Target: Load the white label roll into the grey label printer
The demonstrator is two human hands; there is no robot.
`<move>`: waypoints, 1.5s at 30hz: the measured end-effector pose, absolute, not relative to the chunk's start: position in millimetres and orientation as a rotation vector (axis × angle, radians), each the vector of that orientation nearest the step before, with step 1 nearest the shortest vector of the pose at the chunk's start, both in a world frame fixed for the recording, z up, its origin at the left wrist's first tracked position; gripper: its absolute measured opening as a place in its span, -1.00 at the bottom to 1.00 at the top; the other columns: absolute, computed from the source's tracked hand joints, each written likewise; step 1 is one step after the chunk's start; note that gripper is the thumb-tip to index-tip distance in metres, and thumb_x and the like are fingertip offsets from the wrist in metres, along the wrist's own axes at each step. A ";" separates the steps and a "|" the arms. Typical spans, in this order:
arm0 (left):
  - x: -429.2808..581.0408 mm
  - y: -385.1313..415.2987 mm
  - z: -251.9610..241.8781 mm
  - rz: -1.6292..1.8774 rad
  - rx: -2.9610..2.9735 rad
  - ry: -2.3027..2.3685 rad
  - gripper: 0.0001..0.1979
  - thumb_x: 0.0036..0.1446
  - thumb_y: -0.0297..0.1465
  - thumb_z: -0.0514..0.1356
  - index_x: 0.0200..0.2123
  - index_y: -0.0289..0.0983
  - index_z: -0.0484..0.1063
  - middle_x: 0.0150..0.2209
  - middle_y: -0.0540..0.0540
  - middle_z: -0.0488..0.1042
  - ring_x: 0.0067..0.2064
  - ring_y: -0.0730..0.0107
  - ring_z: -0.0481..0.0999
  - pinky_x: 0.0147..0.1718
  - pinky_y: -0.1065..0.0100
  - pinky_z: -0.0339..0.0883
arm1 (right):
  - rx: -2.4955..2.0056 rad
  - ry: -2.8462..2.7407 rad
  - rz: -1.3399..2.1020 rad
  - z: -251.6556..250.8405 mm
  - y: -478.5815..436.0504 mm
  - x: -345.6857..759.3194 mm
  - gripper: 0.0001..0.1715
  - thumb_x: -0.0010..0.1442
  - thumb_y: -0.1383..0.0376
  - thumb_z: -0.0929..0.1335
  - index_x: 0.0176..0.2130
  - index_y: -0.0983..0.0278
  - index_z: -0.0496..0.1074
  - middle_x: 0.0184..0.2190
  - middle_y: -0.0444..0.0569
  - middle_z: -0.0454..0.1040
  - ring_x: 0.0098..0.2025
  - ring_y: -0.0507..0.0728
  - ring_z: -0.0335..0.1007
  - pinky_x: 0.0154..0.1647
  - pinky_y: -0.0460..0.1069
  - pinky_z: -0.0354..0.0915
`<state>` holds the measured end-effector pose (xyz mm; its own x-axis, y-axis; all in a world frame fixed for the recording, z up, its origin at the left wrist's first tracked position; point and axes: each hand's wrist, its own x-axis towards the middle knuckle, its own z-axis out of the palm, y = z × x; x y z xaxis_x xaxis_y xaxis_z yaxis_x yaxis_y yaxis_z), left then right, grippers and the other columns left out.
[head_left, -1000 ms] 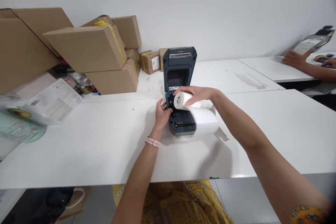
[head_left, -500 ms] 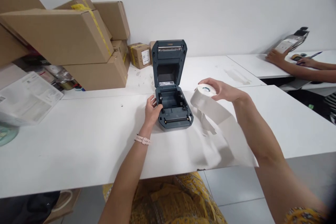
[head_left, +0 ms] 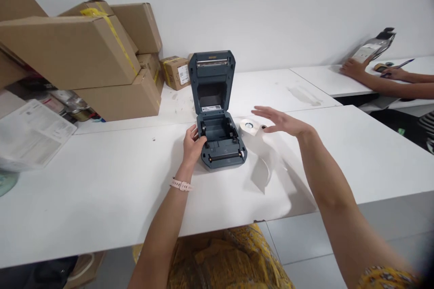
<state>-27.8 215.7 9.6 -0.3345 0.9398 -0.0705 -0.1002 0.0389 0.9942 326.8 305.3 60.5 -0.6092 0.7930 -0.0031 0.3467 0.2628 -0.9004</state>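
Note:
A dark grey label printer (head_left: pixel 224 146) stands on the white table with its lid raised and its roll bay bare. My left hand (head_left: pixel 194 145) grips the printer's left side, thumb over the rim and fingers against the outside. To the right of the printer, a white paper roll (head_left: pixel 248 127) lies on the table, its loose strip trailing toward the front edge. My right hand (head_left: pixel 280 122) hovers just right of the roll with fingers spread and holds nothing. A small dark round thing (head_left: pixel 263 127) shows beside its fingers, too small to identify.
Cardboard boxes (head_left: pixel 115 95) are stacked at the left, beside plastic-wrapped papers (head_left: pixel 37 131). A small taped box (head_left: pixel 174 72) stands behind the printer. At the far right, another person's hands (head_left: pixel 354 68) hold a wrapped packet (head_left: pixel 369 50) and a pen (head_left: pixel 403 63).
My right hand has let go of the paper roll, which now rests on the table beside the printer. Its fingers have opened. My left hand has kept its place on the printer.

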 end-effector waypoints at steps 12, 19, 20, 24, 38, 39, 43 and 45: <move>-26.6 218.3 11.9 1.472 0.939 1.427 -0.38 -0.07 -0.55 0.29 0.14 -0.28 0.45 0.11 -0.24 0.65 0.14 0.11 0.64 0.18 0.10 0.50 | -1.260 -1.671 1.404 -9.6 295.8 324.2 -0.11 -0.03 -0.11 0.58 0.18 0.20 0.48 -0.08 0.06 0.65 -0.13 0.26 0.60 -0.03 0.19 0.51; -29.0 220.8 10.6 1.459 0.976 1.405 -0.40 -0.12 -0.55 0.28 0.08 -0.26 0.47 -0.02 -0.17 0.70 0.04 0.12 0.68 0.11 0.10 0.53 | -1.169 -1.424 1.146 31.6 290.8 339.4 -0.17 0.15 -0.29 0.30 0.28 -0.03 0.28 -0.03 0.05 0.59 -0.17 0.27 0.56 0.08 0.29 0.47; -29.1 220.8 10.1 1.459 0.971 1.399 -0.40 -0.13 -0.55 0.28 0.08 -0.26 0.47 -0.01 -0.18 0.70 0.04 0.12 0.68 0.11 0.10 0.53 | -1.121 -1.472 1.129 45.3 286.1 336.2 -0.17 0.17 -0.31 0.29 0.29 -0.05 0.26 -0.02 0.06 0.59 -0.22 0.25 0.54 0.06 0.29 0.47; -28.8 219.7 9.5 1.471 0.971 1.383 -0.40 -0.13 -0.53 0.27 0.08 -0.28 0.44 0.00 -0.20 0.69 0.03 0.11 0.68 0.09 0.11 0.53 | -0.858 -1.940 1.263 99.4 268.8 281.4 -0.19 0.16 -0.31 0.37 0.19 0.07 0.35 -0.09 0.09 0.61 -0.22 0.26 0.53 -0.10 0.21 0.45; -34.1 228.1 -6.1 1.489 1.003 1.376 -0.41 -0.13 -0.56 0.33 0.05 -0.20 0.47 -0.01 -0.16 0.70 0.10 0.08 0.66 0.15 0.12 0.48 | -0.645 -3.025 0.758 87.3 302.5 149.5 -0.55 0.41 0.12 0.31 0.11 0.32 0.53 0.04 0.14 0.65 -0.02 0.25 0.57 -0.02 0.05 0.38; -34.1 228.3 -7.0 1.490 1.003 1.377 -0.41 -0.13 -0.56 0.33 0.05 -0.19 0.48 0.00 -0.15 0.70 0.11 0.08 0.66 0.16 0.12 0.48 | -0.664 -3.022 0.753 86.6 302.3 149.4 -0.54 0.41 0.13 0.31 0.13 0.33 0.53 0.08 0.16 0.64 0.03 0.26 0.57 0.01 0.06 0.39; -32.4 227.0 -7.4 1.501 1.001 1.363 -0.41 -0.12 -0.56 0.32 0.06 -0.20 0.47 0.04 -0.16 0.68 0.13 0.07 0.64 0.19 0.10 0.46 | -0.799 -3.031 0.677 83.2 295.0 147.9 -0.51 0.46 0.14 0.26 0.18 0.34 0.52 0.04 0.18 0.66 0.00 0.29 0.61 0.00 0.09 0.42; -30.8 225.4 -6.2 1.511 0.988 1.343 -0.40 -0.11 -0.56 0.31 0.08 -0.22 0.46 0.06 -0.19 0.67 0.15 0.06 0.63 0.22 0.08 0.44 | -0.866 -3.009 0.620 79.9 288.6 147.7 -0.49 0.50 0.14 0.21 0.24 0.32 0.47 0.04 0.19 0.67 -0.02 0.30 0.63 0.01 0.13 0.43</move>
